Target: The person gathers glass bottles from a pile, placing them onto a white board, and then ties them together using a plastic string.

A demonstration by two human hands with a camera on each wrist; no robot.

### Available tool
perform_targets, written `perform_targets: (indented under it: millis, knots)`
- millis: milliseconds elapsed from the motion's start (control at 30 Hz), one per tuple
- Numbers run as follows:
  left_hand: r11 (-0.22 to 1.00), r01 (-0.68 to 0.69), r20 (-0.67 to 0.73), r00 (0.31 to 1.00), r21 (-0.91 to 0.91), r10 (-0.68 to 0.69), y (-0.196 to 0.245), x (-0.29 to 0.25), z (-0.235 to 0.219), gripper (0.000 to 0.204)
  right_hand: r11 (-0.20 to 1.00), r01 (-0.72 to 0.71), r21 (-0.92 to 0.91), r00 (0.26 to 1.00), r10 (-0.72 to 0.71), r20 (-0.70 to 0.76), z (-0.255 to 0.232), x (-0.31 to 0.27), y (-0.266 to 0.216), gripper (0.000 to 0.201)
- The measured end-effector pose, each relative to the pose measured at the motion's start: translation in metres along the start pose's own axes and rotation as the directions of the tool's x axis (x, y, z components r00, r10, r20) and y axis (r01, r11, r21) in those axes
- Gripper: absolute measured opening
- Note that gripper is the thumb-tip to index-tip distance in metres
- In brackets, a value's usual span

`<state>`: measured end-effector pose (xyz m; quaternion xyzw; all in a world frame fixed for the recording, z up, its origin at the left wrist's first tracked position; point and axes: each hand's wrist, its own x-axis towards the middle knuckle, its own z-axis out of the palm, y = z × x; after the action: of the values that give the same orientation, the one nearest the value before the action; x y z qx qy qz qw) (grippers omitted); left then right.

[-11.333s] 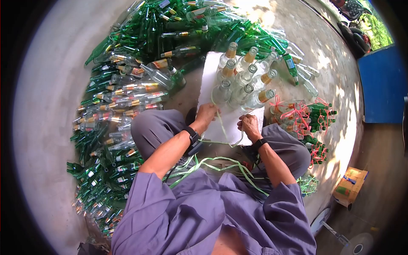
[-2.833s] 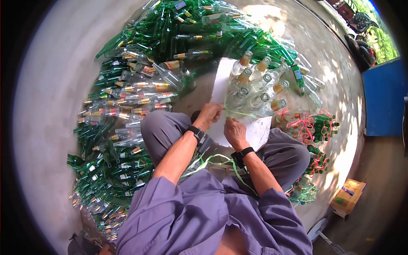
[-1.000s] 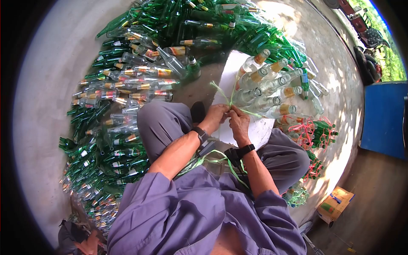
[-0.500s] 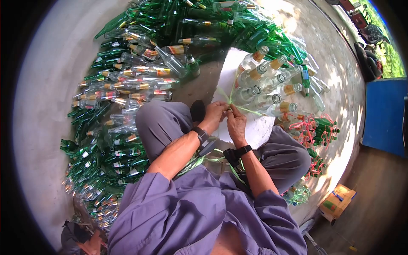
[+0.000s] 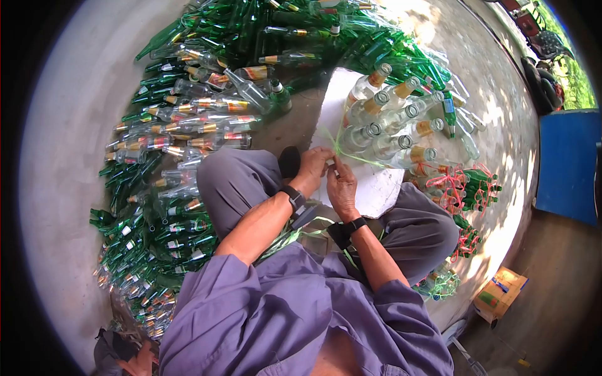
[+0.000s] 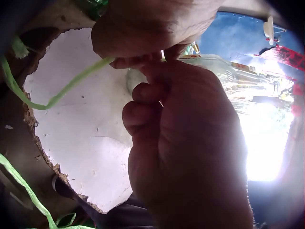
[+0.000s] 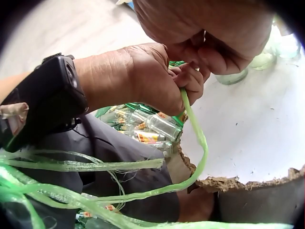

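In the head view, several clear glass bottles (image 5: 360,138) stand bunched on a white board (image 5: 370,191). A pale green plastic twine (image 5: 362,159) runs along the near side of the bunch and crosses itself just beyond the fingers. My left hand (image 5: 313,168) pinches the twine, its fingers curled; in the right wrist view a length of twine (image 7: 204,145) hangs from them. Against it, fingertips meeting, is my right hand (image 5: 342,191), also with curled fingers at the twine. The hands hide the spot where they pinch, as the left wrist view shows.
Heaps of green and clear bottles (image 5: 213,106) lie to the left and at the back. Bottle bundles tied with red twine (image 5: 454,182) stand at right. Loose green twine (image 5: 291,238) lies over the lap. Further right are a cardboard box (image 5: 500,293) and a blue panel (image 5: 567,166).
Earlier the hands were apart with the twine slack before the bottles; now they meet at its crossing, the twine drawn along the bunch. Over the last second they have shifted slightly.
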<state>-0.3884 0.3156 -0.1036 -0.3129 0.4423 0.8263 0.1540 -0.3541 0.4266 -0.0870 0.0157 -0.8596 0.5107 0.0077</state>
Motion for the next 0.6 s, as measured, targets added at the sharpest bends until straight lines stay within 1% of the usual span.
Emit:
perform_targets:
  millis: [100, 167, 233, 300, 367, 433, 500, 600]
  knots:
    - [1.000, -0.017, -0.001, 1.000, 0.015, 0.017, 0.002, -0.002, 0.002, 0.009, 0.999, -0.030, -0.019, 1.000, 0.030, 0.006, 0.002, -0.001, 0.007, 0.038]
    - [0.999, -0.031, -0.013, 0.999, 0.008, 0.031, 0.004, -0.004, 0.005, 0.009, 0.996, -0.063, 0.059, 0.998, 0.063, 0.002, 0.004, -0.001, 0.012, 0.036]
    - [0.999, -0.045, -0.024, 0.999, 0.003, 0.045, 0.002, -0.004, 0.006, 0.010, 0.995, -0.069, 0.072, 0.998, 0.069, 0.000, 0.005, 0.001, 0.014, 0.035]
    - [0.995, -0.084, -0.041, 0.995, 0.045, 0.086, 0.002, -0.003, 0.006, 0.011, 0.994, -0.074, 0.085, 0.997, 0.074, -0.001, 0.004, 0.001, 0.013, 0.033]
    - [0.993, -0.102, -0.055, 0.993, 0.061, 0.105, 0.002, -0.003, 0.008, 0.011, 0.982, -0.132, 0.134, 0.991, 0.131, 0.017, 0.002, 0.000, 0.007, 0.032]
    - [0.990, -0.119, -0.068, 0.990, 0.078, 0.124, -0.001, -0.002, 0.009, 0.012, 0.983, -0.132, 0.129, 0.991, 0.130, 0.026, 0.001, 0.000, 0.006, 0.032]
    - [0.976, -0.189, -0.093, 0.976, 0.110, 0.199, -0.003, -0.001, 0.010, 0.013, 0.983, -0.131, 0.126, 0.991, 0.128, 0.035, 0.001, 0.001, 0.005, 0.032]
    - [0.972, -0.209, -0.135, 0.965, 0.106, 0.223, -0.002, -0.002, 0.012, 0.014, 0.986, -0.141, 0.088, 0.989, 0.138, 0.043, 0.000, 0.003, 0.003, 0.032]
